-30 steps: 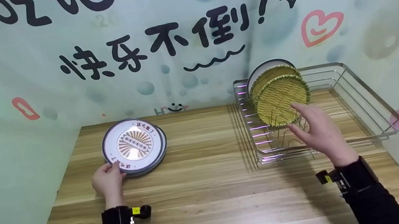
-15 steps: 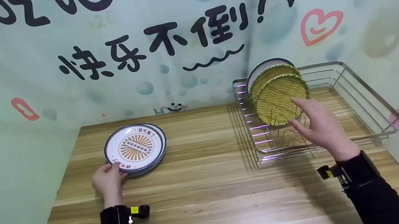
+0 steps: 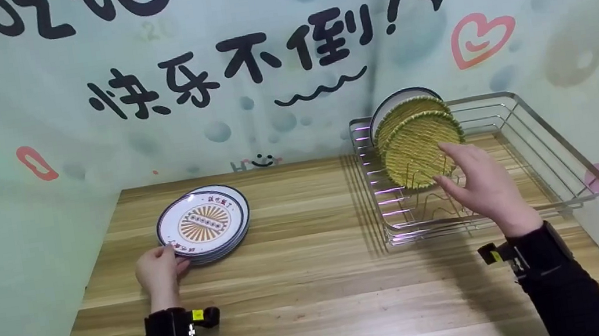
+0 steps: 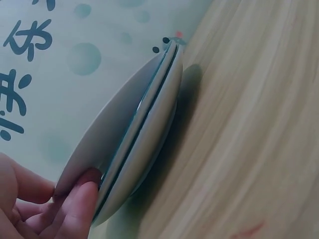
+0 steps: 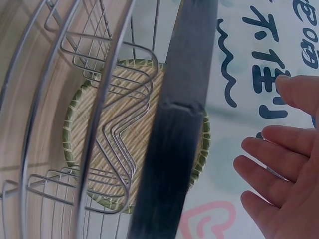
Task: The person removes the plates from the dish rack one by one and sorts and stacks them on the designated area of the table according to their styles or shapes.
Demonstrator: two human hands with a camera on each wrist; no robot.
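Near the left end of the table is a small stack of white plates (image 3: 239,200) with dark blue rims. My left hand (image 3: 159,272) pinches the near-left edge of the printed top plate (image 3: 203,222). In the left wrist view, that plate (image 4: 109,127) slants away from the plates beneath at the held edge, with my fingertips (image 4: 82,194) under it. On the right, my right hand (image 3: 483,183) hovers with fingers spread over the front of a wire dish rack (image 3: 554,144), holding nothing. Right behind its fingers stands a round woven tray (image 3: 420,151) in the rack.
Behind the front woven tray, a second woven tray (image 3: 414,107) and a white plate (image 3: 402,96) stand upright in the rack's left part. A printed cloth (image 3: 271,49) forms the back wall. Wood-patterned table (image 3: 315,283) stretches between stack and rack.
The top plate's far edge has come nearer, baring more of the plate below. My left hand has shifted slightly left with its grip kept. The right hand has drifted slightly farther from me.
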